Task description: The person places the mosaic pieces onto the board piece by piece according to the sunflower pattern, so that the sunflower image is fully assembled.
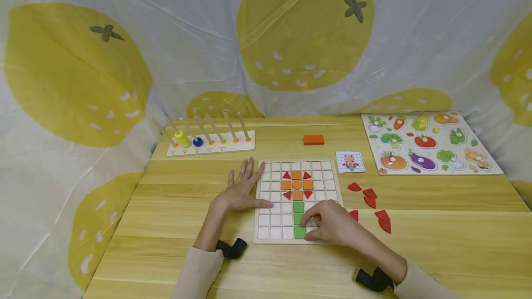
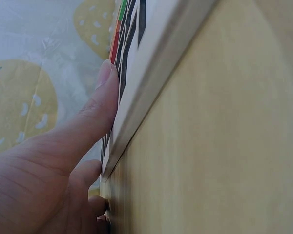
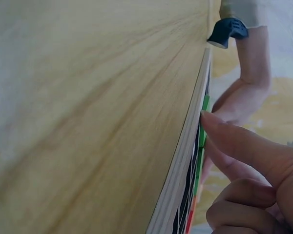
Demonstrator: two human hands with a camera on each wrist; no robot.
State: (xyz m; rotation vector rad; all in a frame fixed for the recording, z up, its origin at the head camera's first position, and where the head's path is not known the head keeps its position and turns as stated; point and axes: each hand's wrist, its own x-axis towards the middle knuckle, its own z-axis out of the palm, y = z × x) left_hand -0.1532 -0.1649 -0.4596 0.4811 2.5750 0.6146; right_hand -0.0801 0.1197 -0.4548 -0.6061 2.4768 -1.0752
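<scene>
A square wooden grid board [image 1: 263, 232] lies on the table with colored pieces set in its cells. Its upper part has an orange circle [image 1: 297, 185] among orange squares and red triangles; a column of green squares runs below. My left hand [image 1: 240, 193] rests on the board's left edge, fingers spread, thumb [image 2: 105, 78] over the rim. With thumb and index finger, my right hand [image 1: 332, 222] pinches the lowest green square tile [image 1: 299, 233] at the board's near edge. In the right wrist view the thumb touches the tile's side; the index fingertip is partly hidden.
Several red quarter-circle pieces [image 1: 354, 186] lie right of the board, near a pattern card [image 1: 350, 162]. Behind stand an orange block [image 1: 313, 140] and a peg rack [image 1: 232, 148] with yellow and blue beads. A vegetable puzzle [image 1: 432, 144] lies back right.
</scene>
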